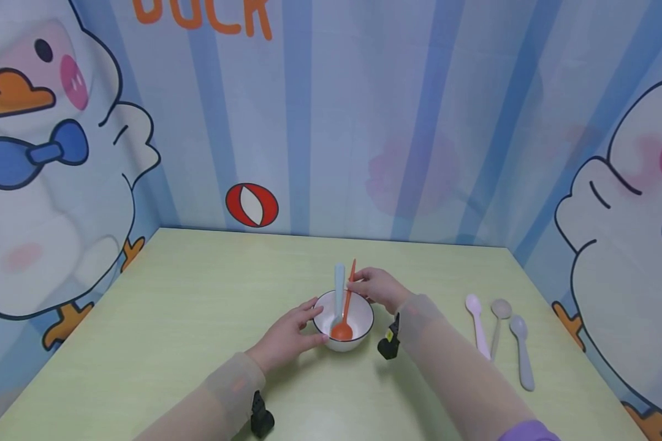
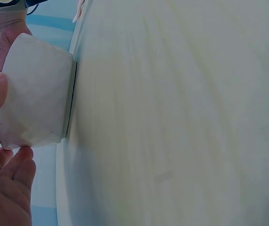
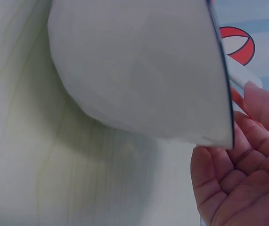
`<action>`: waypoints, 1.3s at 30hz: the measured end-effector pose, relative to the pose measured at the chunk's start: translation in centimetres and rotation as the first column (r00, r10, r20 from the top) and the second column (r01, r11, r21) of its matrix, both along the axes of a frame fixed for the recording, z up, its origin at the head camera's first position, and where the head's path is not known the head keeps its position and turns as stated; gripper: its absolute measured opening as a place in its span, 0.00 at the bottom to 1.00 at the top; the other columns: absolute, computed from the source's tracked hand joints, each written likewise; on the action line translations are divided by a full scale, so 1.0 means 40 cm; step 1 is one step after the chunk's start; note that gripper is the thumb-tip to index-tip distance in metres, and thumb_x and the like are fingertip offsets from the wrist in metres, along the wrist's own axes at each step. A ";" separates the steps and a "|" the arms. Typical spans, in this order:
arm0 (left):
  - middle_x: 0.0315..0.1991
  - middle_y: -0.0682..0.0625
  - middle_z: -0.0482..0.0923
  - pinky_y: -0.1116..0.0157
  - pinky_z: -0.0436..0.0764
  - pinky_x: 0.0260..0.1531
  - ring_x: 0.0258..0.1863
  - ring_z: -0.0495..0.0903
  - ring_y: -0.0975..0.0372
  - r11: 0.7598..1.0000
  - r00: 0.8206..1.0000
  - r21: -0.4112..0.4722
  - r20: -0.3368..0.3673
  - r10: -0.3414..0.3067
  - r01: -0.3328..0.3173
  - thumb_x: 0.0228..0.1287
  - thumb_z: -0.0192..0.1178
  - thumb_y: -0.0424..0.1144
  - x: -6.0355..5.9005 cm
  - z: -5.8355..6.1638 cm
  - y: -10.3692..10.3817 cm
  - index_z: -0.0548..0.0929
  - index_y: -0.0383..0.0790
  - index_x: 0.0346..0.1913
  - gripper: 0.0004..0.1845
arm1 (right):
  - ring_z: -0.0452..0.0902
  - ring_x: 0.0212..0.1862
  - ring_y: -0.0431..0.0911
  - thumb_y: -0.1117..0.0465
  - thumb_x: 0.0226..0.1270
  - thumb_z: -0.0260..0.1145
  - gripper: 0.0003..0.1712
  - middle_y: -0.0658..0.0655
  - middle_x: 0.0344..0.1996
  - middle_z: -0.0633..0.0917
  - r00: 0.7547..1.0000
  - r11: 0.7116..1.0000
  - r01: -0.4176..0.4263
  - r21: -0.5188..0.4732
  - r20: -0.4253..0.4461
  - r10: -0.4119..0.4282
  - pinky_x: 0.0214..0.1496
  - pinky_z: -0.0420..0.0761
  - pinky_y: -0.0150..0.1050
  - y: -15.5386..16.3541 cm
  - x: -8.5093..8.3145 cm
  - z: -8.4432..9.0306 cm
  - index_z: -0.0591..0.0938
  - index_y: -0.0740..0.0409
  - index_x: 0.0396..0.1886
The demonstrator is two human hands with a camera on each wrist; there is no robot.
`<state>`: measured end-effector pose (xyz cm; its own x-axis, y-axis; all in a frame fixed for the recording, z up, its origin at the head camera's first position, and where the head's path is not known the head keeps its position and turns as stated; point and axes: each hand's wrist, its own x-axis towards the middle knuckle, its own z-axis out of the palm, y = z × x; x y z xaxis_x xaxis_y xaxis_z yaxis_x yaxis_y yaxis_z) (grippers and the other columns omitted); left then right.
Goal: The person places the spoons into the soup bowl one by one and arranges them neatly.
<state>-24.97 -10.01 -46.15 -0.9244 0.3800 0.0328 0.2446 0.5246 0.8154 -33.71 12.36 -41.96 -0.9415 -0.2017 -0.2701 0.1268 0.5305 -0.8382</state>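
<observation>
A white bowl (image 1: 339, 345) with a dark rim stands on the table near its middle. In it lean an orange spoon (image 1: 342, 331), bowl end down, and a pale blue spoon (image 1: 339, 285), both handles rising past the far rim. My left hand (image 1: 289, 334) holds the bowl from the left, thumb at the near rim and fingers around the side. With thumb and fingers, my right hand (image 1: 382, 288) pinches the orange spoon's handle at the far right rim. In the right wrist view, the bowl's wall (image 3: 139, 70) hides most of both spoons, and some right fingers touch the rim.
To the right on the pale yellow table (image 1: 209, 288) lie a pink spoon (image 1: 477, 321), a greyish spoon (image 1: 499, 312) and a lavender spoon (image 1: 522, 352). A blue striped curtain (image 1: 331, 122) with duck prints stands behind the table and along its sides.
</observation>
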 end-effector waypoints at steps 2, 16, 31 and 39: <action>0.75 0.51 0.54 0.51 0.69 0.63 0.67 0.66 0.47 1.000 1.000 0.004 -0.003 -0.002 0.002 0.59 0.68 0.50 0.000 0.000 0.000 0.67 0.41 0.70 0.38 | 0.77 0.45 0.50 0.54 0.67 0.65 0.19 0.56 0.44 0.82 1.000 1.000 0.000 -0.002 0.005 0.000 0.54 0.78 0.46 0.006 0.001 0.000 0.79 0.59 0.53; 0.75 0.51 0.54 0.52 0.68 0.63 0.66 0.66 0.46 1.000 1.000 0.027 0.004 0.000 0.000 0.59 0.68 0.50 -0.002 -0.005 -0.001 0.67 0.41 0.70 0.38 | 0.80 0.46 0.51 0.53 0.72 0.60 0.20 0.59 0.46 0.83 1.000 0.999 -0.008 -0.037 -0.010 0.007 0.56 0.77 0.48 0.071 0.024 0.004 0.77 0.61 0.56; 0.75 0.51 0.54 0.52 0.69 0.63 0.66 0.66 0.46 1.000 1.000 0.024 0.016 0.004 -0.005 0.58 0.68 0.49 -0.001 -0.003 0.002 0.67 0.42 0.70 0.39 | 0.79 0.49 0.53 0.55 0.72 0.59 0.22 0.64 0.51 0.81 0.995 0.995 0.087 -0.042 -0.045 -0.089 0.56 0.76 0.49 0.170 0.074 -0.014 0.74 0.64 0.59; 0.75 0.51 0.53 0.52 0.68 0.63 0.66 0.66 0.45 0.999 0.999 0.035 0.037 0.015 -0.017 0.59 0.68 0.51 0.003 0.002 0.002 0.67 0.43 0.71 0.38 | 0.78 0.51 0.56 0.55 0.72 0.58 0.26 0.65 0.55 0.78 0.988 0.994 0.111 -0.007 -0.107 -0.111 0.56 0.76 0.52 0.236 0.111 -0.021 0.71 0.67 0.62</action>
